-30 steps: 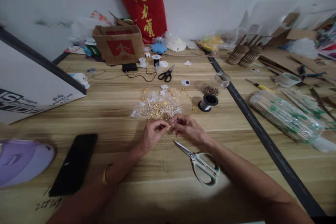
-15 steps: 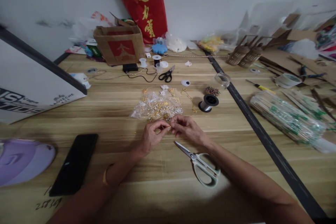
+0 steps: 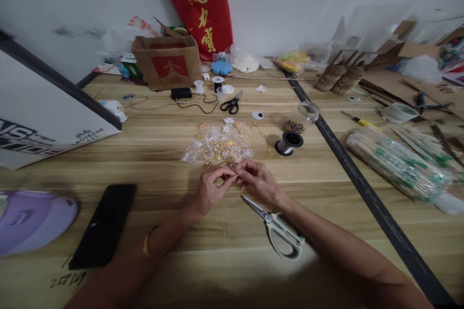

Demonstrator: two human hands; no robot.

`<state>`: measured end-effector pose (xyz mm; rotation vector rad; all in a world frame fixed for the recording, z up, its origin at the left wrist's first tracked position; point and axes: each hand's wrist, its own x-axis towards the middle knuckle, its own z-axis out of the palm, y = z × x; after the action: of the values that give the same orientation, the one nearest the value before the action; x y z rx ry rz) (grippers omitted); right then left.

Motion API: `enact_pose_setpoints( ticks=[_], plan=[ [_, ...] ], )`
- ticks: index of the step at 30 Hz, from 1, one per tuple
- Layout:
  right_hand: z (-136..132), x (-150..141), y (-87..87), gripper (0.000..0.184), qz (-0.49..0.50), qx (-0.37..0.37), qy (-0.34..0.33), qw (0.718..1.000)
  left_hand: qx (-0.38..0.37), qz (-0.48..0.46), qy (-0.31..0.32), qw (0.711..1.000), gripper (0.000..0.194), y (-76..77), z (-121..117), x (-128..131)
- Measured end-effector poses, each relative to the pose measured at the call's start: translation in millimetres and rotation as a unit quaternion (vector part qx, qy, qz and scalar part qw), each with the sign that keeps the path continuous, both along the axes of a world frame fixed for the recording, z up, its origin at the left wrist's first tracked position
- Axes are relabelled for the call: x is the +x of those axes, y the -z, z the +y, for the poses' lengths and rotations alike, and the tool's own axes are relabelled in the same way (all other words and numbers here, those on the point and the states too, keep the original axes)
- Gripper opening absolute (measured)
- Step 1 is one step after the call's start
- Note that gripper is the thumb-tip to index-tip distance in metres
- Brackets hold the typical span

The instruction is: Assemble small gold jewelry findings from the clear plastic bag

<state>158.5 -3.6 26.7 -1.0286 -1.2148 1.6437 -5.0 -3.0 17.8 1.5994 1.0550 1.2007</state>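
Open desk (image 3: 154, 149) between white box (image 3: 47, 120) and bagged trinkets (image 3: 217, 144), pale-handled scissors (image 3: 268, 217) blocking toward the near edge, spool (image 3: 289, 147) toward the right

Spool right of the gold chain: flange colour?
The spool has black flanges; it shows in the head view, the only one.

Bare left hand (image 3: 210, 189); narrow gold bangle (image 3: 146, 245)

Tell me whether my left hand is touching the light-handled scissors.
Apart: the head view shows wooden tabletop between the left hand and the light-handled scissors.
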Motion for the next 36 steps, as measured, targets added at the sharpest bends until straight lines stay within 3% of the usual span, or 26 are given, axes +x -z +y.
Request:
enact_pose_setpoints(
  ticks=[4,8,13,18,24,30,36],
  plan=[
    [-2,-2,1.1,0.037,0.002,0.003,0.011,1.0,-0.04,-0.017,0.0,0.999,0.002,1.7,0,0],
    [-2,-3,-0.3,0.036,0.005,0.024,0.026,0.999,-0.129,-0.058,-0.002,0.99,0.006,1.3,2,0],
    [-4,-2,-2.1,0.027,-0.039,0.128,0.075,0.988,-0.197,-0.096,-0.02,0.975,0.016,-2.7,5,0],
    [-6,3,-2.1,0.011,-0.186,0.286,0.1,0.935,-0.215,-0.105,-0.034,0.97,0.019,-3.7,6,1],
    [-5,7,1.2,0.012,-0.27,0.448,0.072,0.849,-0.199,-0.101,-0.024,0.974,0.017,-4.3,4,1],
    [-5,8,2.9,0.02,-0.331,0.473,0.057,0.815,-0.181,-0.099,-0.022,0.978,0.016,-0.8,4,3],
    [-4,9,5.3,0.016,-0.341,0.462,0.048,0.817,-0.185,-0.096,-0.022,0.978,0.014,-1.8,3,3]
  ],
)
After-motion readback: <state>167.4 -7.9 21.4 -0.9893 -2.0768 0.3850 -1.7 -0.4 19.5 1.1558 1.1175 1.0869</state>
